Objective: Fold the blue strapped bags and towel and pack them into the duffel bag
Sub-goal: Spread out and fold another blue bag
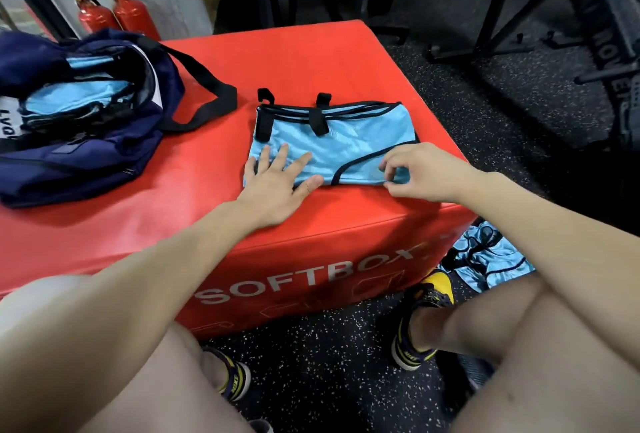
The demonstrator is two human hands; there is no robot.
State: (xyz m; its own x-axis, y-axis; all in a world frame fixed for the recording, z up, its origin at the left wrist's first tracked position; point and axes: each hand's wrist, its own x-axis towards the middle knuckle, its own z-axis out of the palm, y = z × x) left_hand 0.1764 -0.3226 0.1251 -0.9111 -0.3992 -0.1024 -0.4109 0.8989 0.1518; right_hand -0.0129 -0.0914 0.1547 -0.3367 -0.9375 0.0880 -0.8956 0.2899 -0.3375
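Observation:
A light blue strapped bag with black trim lies folded flat on the red soft box. My left hand presses flat on its near left corner with fingers spread. At the near right corner, my right hand pinches the bag's edge between thumb and fingers. A navy duffel bag stands open at the left of the box, with folded light blue bags inside it. More light blue bags lie in a heap on the floor to the right of the box.
Two red fire extinguishers stand by the wall behind the duffel. Black gym machines fill the back and right. The duffel's black strap trails across the box top. My knees and shoes are in front of the box.

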